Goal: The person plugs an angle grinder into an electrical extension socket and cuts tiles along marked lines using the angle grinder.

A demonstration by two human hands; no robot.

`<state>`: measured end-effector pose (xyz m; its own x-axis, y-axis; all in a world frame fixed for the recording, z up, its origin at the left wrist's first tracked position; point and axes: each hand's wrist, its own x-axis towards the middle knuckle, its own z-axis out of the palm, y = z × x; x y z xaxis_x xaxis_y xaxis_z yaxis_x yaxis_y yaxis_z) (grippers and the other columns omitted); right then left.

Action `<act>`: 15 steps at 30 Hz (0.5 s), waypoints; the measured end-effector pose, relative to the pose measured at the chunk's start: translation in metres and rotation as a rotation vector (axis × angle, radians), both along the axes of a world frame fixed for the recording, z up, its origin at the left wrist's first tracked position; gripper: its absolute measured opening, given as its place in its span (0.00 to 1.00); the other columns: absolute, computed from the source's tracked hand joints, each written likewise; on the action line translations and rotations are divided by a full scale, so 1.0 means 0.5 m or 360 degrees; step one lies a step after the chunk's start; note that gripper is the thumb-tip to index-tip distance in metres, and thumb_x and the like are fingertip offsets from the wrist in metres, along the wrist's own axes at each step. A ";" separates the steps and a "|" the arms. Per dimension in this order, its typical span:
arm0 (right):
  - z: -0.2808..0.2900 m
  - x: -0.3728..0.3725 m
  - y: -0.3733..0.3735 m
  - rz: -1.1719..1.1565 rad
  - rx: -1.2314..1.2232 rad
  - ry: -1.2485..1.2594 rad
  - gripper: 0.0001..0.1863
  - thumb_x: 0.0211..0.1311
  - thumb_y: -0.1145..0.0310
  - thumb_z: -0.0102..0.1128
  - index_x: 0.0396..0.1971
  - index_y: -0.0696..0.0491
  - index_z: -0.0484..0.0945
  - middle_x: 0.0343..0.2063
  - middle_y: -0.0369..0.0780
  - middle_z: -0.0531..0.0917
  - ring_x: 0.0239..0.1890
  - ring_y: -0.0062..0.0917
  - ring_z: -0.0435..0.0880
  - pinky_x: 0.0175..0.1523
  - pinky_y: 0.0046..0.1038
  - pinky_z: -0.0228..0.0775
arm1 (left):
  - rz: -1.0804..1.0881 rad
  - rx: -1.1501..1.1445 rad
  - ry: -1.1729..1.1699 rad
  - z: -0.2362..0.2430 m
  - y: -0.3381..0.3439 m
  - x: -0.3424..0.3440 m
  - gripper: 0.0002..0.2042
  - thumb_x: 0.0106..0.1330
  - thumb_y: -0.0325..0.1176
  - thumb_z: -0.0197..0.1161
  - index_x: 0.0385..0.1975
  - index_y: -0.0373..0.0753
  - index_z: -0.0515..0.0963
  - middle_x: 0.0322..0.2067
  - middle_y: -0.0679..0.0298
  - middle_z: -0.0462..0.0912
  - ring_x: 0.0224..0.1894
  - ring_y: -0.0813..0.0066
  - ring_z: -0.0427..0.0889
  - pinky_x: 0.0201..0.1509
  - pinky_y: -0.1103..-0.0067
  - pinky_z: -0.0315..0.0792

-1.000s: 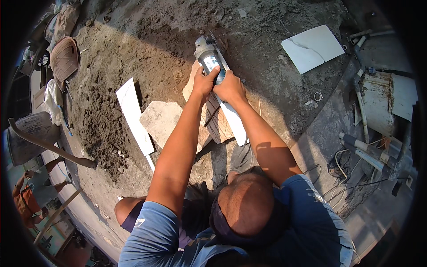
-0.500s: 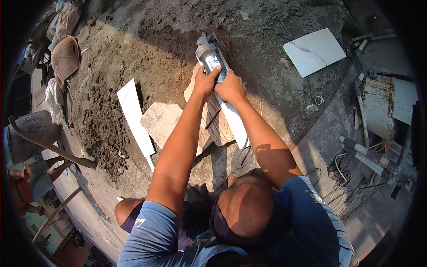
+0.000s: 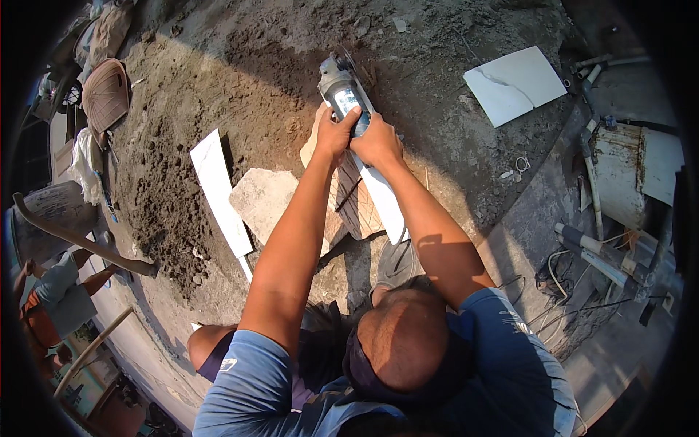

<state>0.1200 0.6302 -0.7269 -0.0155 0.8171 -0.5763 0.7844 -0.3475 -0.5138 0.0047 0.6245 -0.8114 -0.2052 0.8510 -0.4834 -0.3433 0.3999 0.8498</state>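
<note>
Both of my arms reach forward over an angle grinder [image 3: 345, 98] with a grey head and a blue body. My left hand [image 3: 334, 137] is closed round its left side, thumb on top. On the other side my right hand [image 3: 378, 141] grips the rear of the body. The grinder lies along a narrow white tile strip [image 3: 384, 198], its disc edge-on at the far right of the head. Under the strip are brown patterned tile pieces [image 3: 370, 220]. A pale broken stone slab [image 3: 262, 195] lies left of them. My fingertips are partly hidden.
Another white tile strip [image 3: 218, 191] lies at left beside loose soil [image 3: 164, 218]. A larger veined white tile [image 3: 514, 86] is at the far right. Pipes and cables [image 3: 568, 280] lie at right. A bucket [image 3: 54, 218], a long wooden handle [image 3: 87, 244] and another person [image 3: 58, 291] are at left.
The person at the far left has shifted position. My hands and the grinder are almost where they were.
</note>
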 end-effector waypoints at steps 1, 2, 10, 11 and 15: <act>0.001 -0.003 0.000 0.0003 0.0001 0.0004 0.34 0.46 0.61 0.69 0.55 0.58 0.72 0.48 0.54 0.83 0.53 0.47 0.82 0.58 0.43 0.73 | -0.0006 -0.0005 0.0017 -0.001 0.000 -0.005 0.33 0.60 0.42 0.73 0.58 0.30 0.67 0.42 0.52 0.82 0.38 0.69 0.84 0.41 0.75 0.79; 0.001 -0.001 0.000 0.0014 -0.0003 -0.0004 0.34 0.46 0.62 0.69 0.55 0.58 0.72 0.48 0.53 0.83 0.53 0.47 0.82 0.58 0.43 0.73 | -0.0007 -0.0005 0.0014 0.000 0.000 -0.003 0.33 0.60 0.42 0.73 0.58 0.30 0.67 0.42 0.52 0.82 0.38 0.69 0.84 0.41 0.75 0.79; 0.004 0.000 -0.006 -0.0013 0.0003 0.0021 0.31 0.47 0.64 0.69 0.53 0.58 0.72 0.46 0.53 0.84 0.52 0.46 0.83 0.59 0.42 0.73 | -0.0009 -0.0068 -0.0048 0.010 -0.005 0.001 0.29 0.62 0.39 0.73 0.58 0.34 0.67 0.43 0.56 0.82 0.40 0.71 0.83 0.44 0.74 0.79; 0.002 0.000 -0.007 -0.0022 0.0007 0.0016 0.31 0.47 0.64 0.69 0.53 0.58 0.72 0.45 0.52 0.84 0.52 0.46 0.83 0.58 0.42 0.73 | -0.0008 -0.0068 -0.0049 0.009 -0.005 0.002 0.29 0.62 0.39 0.73 0.58 0.34 0.67 0.43 0.56 0.82 0.40 0.71 0.83 0.44 0.74 0.79; -0.004 0.003 -0.006 -0.0011 0.0015 -0.0012 0.31 0.47 0.65 0.69 0.53 0.58 0.72 0.45 0.52 0.84 0.51 0.46 0.83 0.58 0.41 0.73 | -0.0028 -0.0043 -0.0015 0.008 -0.006 0.004 0.30 0.62 0.39 0.73 0.58 0.33 0.67 0.44 0.56 0.81 0.40 0.71 0.83 0.44 0.74 0.79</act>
